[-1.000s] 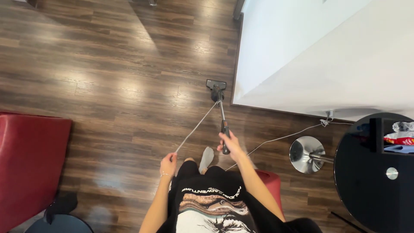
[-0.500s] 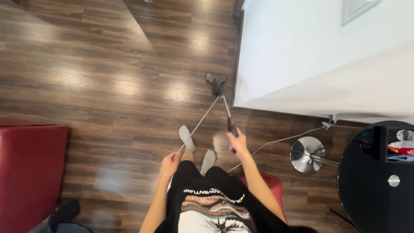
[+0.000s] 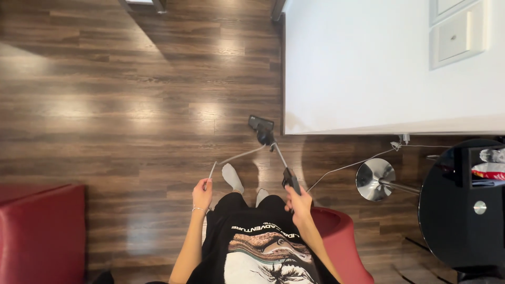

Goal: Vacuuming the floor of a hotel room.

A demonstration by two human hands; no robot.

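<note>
- Since the earlier frames, vacuum head (image 3: 261, 125) sits closer to the base of the white wall (image 3: 368, 68); the view has shifted so that the wall fills more of the 1–2 o'clock area, and the feet have changed stance.
- Right hand (image 3: 300, 202): clenched around the dark handle (image 3: 291, 180) of the stick vacuum, knuckles up, forearm running from 5 o'clock up toward the body's midline, wrist roughly straight.
- Vacuum wand (image 3: 279, 153): thin, slanted, rising from the handle toward 11 o'clock to the head. Head lies flat on the wood floor (image 3: 105, 105), just beside the wall's lower edge; cannot tell whether it touches.
- Left hand (image 3: 202, 193): raised at about 7 o'clock from the vacuum head, fingers closed on a pale cord (image 3: 236, 156); elbow bent, forearm coming up from the bottom edge, thin bracelet at the wrist.
- Cord: runs from the left hand in a shallow curve toward 2 o'clock, ending at the vacuum head's neck.
- Two feet in pale socks (image 3: 232, 178) stand on the floor between the two hands.
- Person wears a dark printed shirt (image 3: 268, 252).
- Red seat (image 3: 344, 236) just beside the right forearm; another red seat (image 3: 39, 231) at 8 o'clock, well apart.
- Round black surface (image 3: 457, 221) at 4 o'clock; chrome lamp base (image 3: 374, 179) near it, with a thin wire (image 3: 347, 166) leading to the wall.
</note>
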